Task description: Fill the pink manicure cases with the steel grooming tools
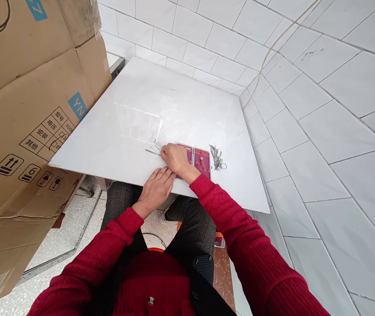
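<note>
A small flat case [202, 163] with a purple-red lining lies unfolded near the table's front edge. My right hand [175, 158] reaches across its left half, with fingers bent down and drawn together; whatever they hold is hidden beneath the hand. Several thin metal tools [153, 152] lie on the table just left of those fingers. My left hand [157, 188] rests at the table's front edge, fingers stretched out towards the case's near left corner. Right of the case is a small pile of silvery metal implements [217, 157], some with ring handles.
The white tabletop [187, 105] reflects light. Large cardboard boxes [39, 114] stand against its left side. White tiled walls [332, 145] border the back and right, and a thin cable [269, 50] hangs in the corner. My legs [190, 224] are under the front edge.
</note>
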